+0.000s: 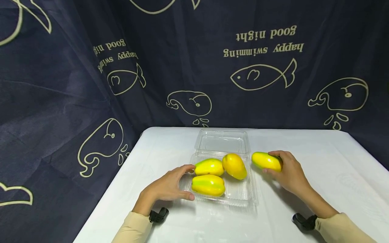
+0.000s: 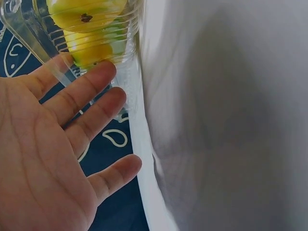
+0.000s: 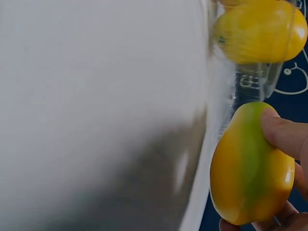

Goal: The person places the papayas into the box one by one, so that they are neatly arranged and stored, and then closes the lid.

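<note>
Glossy yellow-green oval fruit [image 1: 263,160] is looking firm, slippery, best gripped mid-body, right fingers [image 1: 280,154] pinching it, left fingers [image 2: 85,91] spread.

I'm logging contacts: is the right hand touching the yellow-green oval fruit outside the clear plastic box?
Touching. The right wrist view shows the right hand with its thumb on the fruit, over its green streak.

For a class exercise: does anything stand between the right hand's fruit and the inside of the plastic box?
Only the right wall of the plastic box, left of the held fruit; the lid lies open behind.
</note>
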The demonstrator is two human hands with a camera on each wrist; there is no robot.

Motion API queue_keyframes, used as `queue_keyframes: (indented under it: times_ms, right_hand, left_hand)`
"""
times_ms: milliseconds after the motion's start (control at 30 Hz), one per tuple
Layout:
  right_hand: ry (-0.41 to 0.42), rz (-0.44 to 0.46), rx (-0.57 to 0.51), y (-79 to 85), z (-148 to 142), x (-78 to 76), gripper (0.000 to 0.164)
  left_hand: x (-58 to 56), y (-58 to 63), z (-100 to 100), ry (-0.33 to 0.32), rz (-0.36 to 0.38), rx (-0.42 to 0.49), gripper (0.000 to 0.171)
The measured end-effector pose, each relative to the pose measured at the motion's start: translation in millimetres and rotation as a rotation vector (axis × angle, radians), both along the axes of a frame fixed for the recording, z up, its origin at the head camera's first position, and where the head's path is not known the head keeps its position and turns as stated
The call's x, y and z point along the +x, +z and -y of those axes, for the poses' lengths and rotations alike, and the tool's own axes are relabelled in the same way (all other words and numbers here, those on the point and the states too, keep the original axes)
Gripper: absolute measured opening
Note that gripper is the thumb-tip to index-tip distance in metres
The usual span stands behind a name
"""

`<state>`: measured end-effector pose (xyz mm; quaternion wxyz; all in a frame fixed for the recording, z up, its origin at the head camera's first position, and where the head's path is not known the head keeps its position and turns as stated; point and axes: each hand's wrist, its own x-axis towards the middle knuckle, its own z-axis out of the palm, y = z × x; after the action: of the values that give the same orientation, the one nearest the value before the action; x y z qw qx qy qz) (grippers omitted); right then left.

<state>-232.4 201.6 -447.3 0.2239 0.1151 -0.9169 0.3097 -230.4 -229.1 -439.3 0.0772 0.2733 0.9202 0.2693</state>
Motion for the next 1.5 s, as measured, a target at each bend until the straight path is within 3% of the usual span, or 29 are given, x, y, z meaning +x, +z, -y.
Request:
queue_keyframes:
  times_ms: [300, 567, 967, 1500]
  right_hand:
    - [-0.014, -0.019, -0.018, 21.8, 3, 6.6, 0.061]
    - [-0.005, 0.045, -0.086, 36.7, 9, 13.3, 0.064]
    - [0.026, 0.092, -0.136, 43.3, 22, 18.7, 0.063]
    - [0.108, 0.051, -0.126, 52.6, 47, 37.1, 0.062]
  left_hand:
    - [-2.4, 2.0, -3, -0.004, -0.004, -0.002, 0.102]
    - [-4.0, 2.3, -3, -0.003, 0.005, -0.012, 0.098]
    - [-2.9, 2.9, -2, -0.001, 0.008, -0.012, 0.098]
    - [1.6, 2.5, -1, 0.012, 0.002, -0.016, 0.101]
